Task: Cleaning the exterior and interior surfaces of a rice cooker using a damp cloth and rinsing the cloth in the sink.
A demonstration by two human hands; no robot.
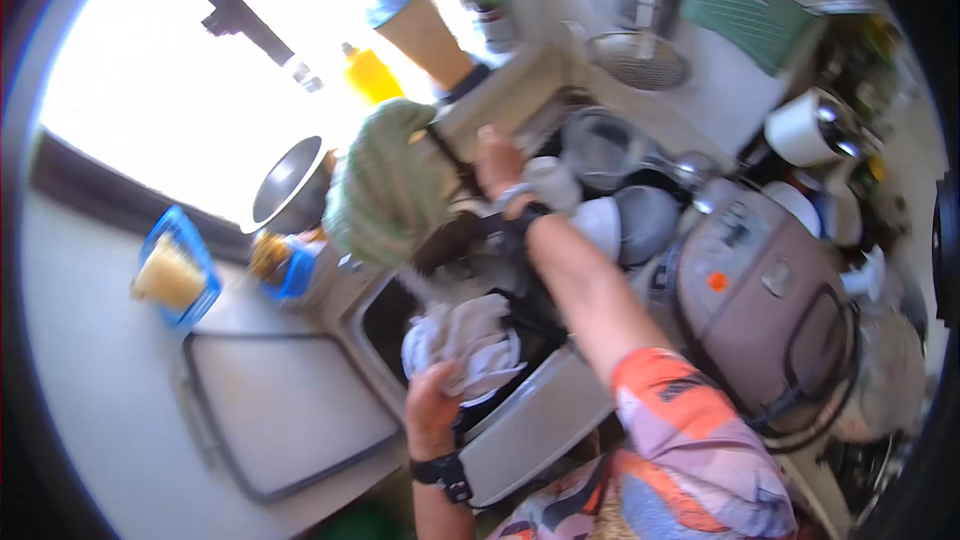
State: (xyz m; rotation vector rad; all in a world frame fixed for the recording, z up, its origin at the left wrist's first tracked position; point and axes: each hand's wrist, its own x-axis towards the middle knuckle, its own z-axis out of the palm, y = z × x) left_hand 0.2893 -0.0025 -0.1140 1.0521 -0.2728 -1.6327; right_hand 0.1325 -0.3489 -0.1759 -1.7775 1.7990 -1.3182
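My left hand [433, 397] grips the near rim of a white bowl [487, 396] that holds a crumpled whitish cloth [469, 330]. The bowl is over the dark sink basin [386, 319], and what looks like a blurred stream of water comes down at its far side. My right hand [499, 161] reaches to the back of the sink, beside a dark bar [454, 157], perhaps a tap lever. Blur hides whether its fingers close on the bar. A green striped cloth [386, 187] hangs just left of the bar and covers whatever is under it.
Washed-looking bowls [645, 221] and a clear container [600, 146] crowd the right side. Nearer stands a greyish-pink appliance [757, 307] with a cord. Left of the sink lie a cutting board [285, 405] and a blue basket [180, 270]. A metal bowl [289, 184] leans near the window.
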